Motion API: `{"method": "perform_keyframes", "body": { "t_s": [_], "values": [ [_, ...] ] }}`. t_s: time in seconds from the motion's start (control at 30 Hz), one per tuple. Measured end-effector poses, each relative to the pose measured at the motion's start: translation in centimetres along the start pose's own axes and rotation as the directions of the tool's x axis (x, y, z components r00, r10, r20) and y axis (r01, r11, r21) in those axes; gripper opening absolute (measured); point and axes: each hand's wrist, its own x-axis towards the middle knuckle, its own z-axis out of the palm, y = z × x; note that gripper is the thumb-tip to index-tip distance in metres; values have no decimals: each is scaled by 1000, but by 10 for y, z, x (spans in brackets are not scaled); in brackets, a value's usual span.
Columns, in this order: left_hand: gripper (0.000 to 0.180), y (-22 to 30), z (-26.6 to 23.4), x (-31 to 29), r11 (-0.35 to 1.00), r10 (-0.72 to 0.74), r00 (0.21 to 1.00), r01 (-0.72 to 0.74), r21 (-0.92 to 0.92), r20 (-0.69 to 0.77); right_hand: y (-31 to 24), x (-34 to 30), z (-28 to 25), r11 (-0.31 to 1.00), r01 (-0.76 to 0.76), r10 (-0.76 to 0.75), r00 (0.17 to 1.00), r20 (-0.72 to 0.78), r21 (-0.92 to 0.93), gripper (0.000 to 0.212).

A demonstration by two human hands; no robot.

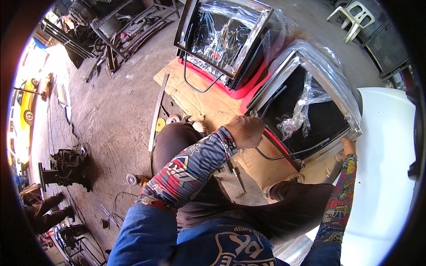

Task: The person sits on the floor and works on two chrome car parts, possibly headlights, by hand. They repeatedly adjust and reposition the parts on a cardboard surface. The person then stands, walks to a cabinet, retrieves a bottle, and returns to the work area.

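Observation:
A vehicle seat (321, 116) lies turned over in front of me, its black underside up, with clear plastic wrap and red trim. A bare metal frame (329, 84) sits on it. My left hand (246, 131) is closed in a fist at the frame's left corner; whatever it grips is hidden by the fingers. At the near right corner my right hand (348, 147) is wrapped around the frame's edge. A bent black bar (271, 158) sticks out on the near side. Behind to the left stands a second wrapped seat (222, 42) with a similar frame.
Cardboard (255, 166) lies under the seats. A flat metal strip (158, 111), a yellow disc (160, 124) and an angle grinder (133, 179) are on the floor to the left. A large white panel (381, 177) stands close at right. A white plastic chair (353, 20) is farther back.

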Motion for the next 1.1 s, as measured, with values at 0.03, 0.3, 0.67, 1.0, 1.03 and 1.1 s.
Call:
{"method": "perform_keyframes", "body": {
  "t_s": [0.03, 0.3, 0.67, 1.0, 1.03, 1.1],
  "values": [
    [33, 0, 0, 0, 1000, 4, 1000, -4, 2, -1, -1, -1, 0, 1000, -6, 6, 1000, 18, 12, 63],
    [31, 0, 0, 1, 1000, -18, 1000, 19, -13, 22, 3, 5, -1, 1000, 3, -3, 1000, 27, 8, 65],
    [29, -6, 8, 2, 999, 50, 996, -49, 15, -68, 11, 15, -3, 997, 24, -27, 999, 43, 68, 67],
    [22, -8, 15, 0, 996, 74, 977, -64, 54, -200, 9, 18, -5, 999, -3, 1, 999, 52, 40, 68],
    [21, -8, 15, 0, 997, 70, 975, -63, 42, -211, 9, 17, -5, 1000, -5, 3, 999, 46, 27, 67],
    [19, -8, 16, 1, 997, 58, 974, -47, 58, -217, 8, 15, -5, 1000, 1, -2, 999, 34, 16, 67]
  ]
}}
